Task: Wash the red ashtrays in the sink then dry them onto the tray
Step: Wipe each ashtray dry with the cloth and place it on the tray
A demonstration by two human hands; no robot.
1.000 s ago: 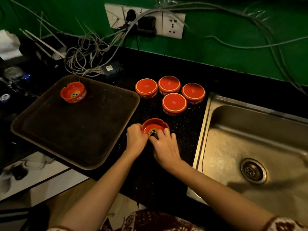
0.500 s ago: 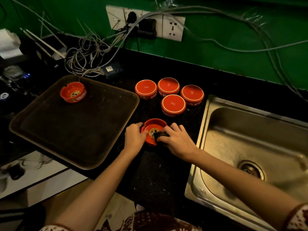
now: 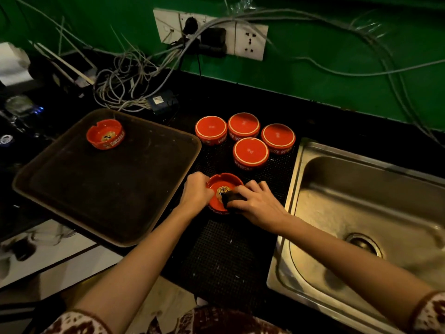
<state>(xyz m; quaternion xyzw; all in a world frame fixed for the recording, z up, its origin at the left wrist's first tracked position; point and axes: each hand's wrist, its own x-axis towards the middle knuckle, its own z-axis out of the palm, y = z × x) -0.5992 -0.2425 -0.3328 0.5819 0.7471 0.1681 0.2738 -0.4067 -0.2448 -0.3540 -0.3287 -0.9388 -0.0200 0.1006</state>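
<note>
While the left hand (image 3: 196, 190) grips the rim of an upright round red ceramic ashtray (image 3: 222, 189) on the black dotted rubber mat (image 3: 224, 249), the right hand (image 3: 257, 203) presses a dark cloth (image 3: 232, 201) inside it; at ten o'clock, the brown rectangular tray (image 3: 134, 196) holds another ashtray (image 3: 106, 134).

The tray (image 3: 149, 208) lies left on the counter, the sink (image 3: 361, 198) right, the mat (image 3: 224, 251) between them. One ashtray (image 3: 105, 134) sits upright in the tray's far left corner. Four inverted ashtrays (image 3: 250, 151) cluster at the mat's far end. Nearer, an upright ashtray (image 3: 218, 186) rests on the mat between the left hand (image 3: 196, 192) and right hand (image 3: 258, 204).
</note>
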